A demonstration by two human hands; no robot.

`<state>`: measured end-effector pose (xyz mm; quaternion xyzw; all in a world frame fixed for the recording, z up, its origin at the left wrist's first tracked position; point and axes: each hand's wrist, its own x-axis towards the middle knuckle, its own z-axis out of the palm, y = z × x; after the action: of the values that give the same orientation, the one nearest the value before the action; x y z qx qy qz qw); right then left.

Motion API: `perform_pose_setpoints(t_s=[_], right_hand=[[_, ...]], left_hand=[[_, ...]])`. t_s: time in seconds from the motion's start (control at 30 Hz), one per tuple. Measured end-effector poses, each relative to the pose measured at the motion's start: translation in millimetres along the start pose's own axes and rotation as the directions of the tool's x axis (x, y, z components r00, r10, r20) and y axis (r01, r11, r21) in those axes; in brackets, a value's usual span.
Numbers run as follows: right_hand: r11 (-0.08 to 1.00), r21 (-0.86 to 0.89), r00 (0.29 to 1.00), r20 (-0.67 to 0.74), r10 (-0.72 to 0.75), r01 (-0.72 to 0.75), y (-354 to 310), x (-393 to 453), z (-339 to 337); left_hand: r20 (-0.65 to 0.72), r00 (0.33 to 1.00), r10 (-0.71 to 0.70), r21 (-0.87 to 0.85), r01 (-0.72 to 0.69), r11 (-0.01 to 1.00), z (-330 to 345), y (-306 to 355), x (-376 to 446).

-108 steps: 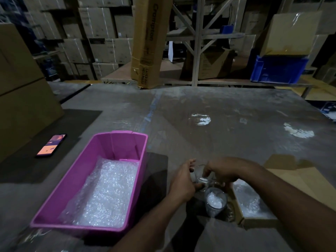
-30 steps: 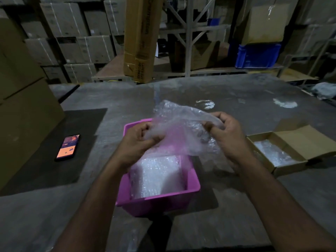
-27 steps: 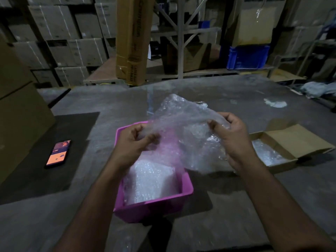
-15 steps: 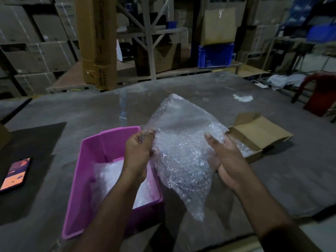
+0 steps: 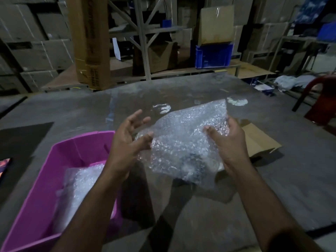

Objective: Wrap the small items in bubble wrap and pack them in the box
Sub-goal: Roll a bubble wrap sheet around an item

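A clear bubble wrap sheet [image 5: 183,135] hangs in the air above the grey table [image 5: 272,188]. My right hand [image 5: 229,144] grips its right side, thumb on the front and fingers behind. My left hand [image 5: 127,142] is at the sheet's left edge with fingers spread and straight, the thumb just touching the wrap. A dark round shape [image 5: 193,161] shows through the sheet; what it is cannot be told. The small cardboard box [image 5: 258,140] lies open behind my right hand, partly hidden. A pink bin [image 5: 60,153] at the left holds more bubble wrap [image 5: 80,186].
A phone [image 5: 4,166] with a lit screen lies at the left edge on a dark mat. A tall cardboard carton [image 5: 89,42] stands at the table's far edge. Shelving with a blue crate [image 5: 213,55] is behind. A red chair [image 5: 320,106] stands to the right.
My left hand has let go of the sheet's edge and spread its fingers. The sheet has moved right, away from the pink bin, with my right hand now gripping it.
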<state>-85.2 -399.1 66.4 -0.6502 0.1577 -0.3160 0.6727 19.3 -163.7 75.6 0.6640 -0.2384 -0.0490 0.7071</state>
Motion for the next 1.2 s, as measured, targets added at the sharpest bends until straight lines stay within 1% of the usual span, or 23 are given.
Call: perform_pose_setpoints(t_s=[0.03,0.1,0.2,0.27,0.37,0.57,0.67,0.73,0.83,0.93,1.0,1.07,1.1,1.13,1.2], right_hand=[[0.999,0.032,1.0,0.008,0.013,-0.013,4,12,-7],[0.999,0.032,0.999,0.01,0.04,-0.04,6,31,-18],[0.995,-0.023,0.995,0.004,0.098,-0.097,10,52,-37],[0.994,-0.044,0.995,0.018,0.098,-0.097,12,63,-49],[0.994,-0.021,0.99,0.089,0.11,-0.109,12,71,-63],[0.99,0.027,0.964,0.232,0.131,-0.141,14,89,-82],[0.973,0.112,0.945,0.286,0.162,-0.201,16,93,-83],[0.966,0.147,0.937,0.312,0.159,-0.212,18,95,-83],[0.973,0.106,0.925,0.346,0.158,-0.206,17,99,-77],[0.952,0.163,0.911,0.37,0.184,-0.259,16,103,-69],[0.942,0.167,0.884,0.423,0.197,-0.29,17,105,-64],[0.947,0.156,0.865,0.469,0.179,-0.28,19,106,-58],[0.951,0.155,0.867,0.471,0.166,-0.266,20,106,-55],[0.956,0.155,0.874,0.461,0.151,-0.247,21,106,-51],[0.976,0.135,0.904,0.416,0.101,-0.171,21,107,-44]], left_hand=[[0.0,1.0,0.019,-0.017,-0.019,1.0,7,2,2],[-0.005,1.0,0.024,-0.083,-0.025,0.996,23,5,8],[-0.011,1.0,0.019,-0.192,-0.021,0.981,51,8,22],[-0.022,0.999,0.047,-0.201,-0.05,0.978,68,11,34],[-0.029,0.997,0.078,-0.173,-0.082,0.981,89,11,46],[-0.034,0.996,0.083,-0.188,-0.088,0.978,114,9,54],[-0.043,0.995,0.085,-0.152,-0.091,0.984,112,9,54],[-0.04,0.996,0.082,-0.119,-0.086,0.989,106,11,54],[-0.02,0.996,0.092,-0.087,-0.094,0.992,94,14,52],[-0.003,0.993,0.115,-0.043,-0.115,0.992,82,17,49],[0.004,0.992,0.128,-0.028,-0.128,0.991,75,19,47],[0.007,0.99,0.141,-0.018,-0.141,0.99,67,18,45],[0.001,0.99,0.14,0.002,-0.14,0.99,63,17,45],[-0.011,0.991,0.137,0.05,-0.136,0.989,59,16,45],[-0.041,0.991,0.129,0.22,-0.117,0.968,49,12,46]])
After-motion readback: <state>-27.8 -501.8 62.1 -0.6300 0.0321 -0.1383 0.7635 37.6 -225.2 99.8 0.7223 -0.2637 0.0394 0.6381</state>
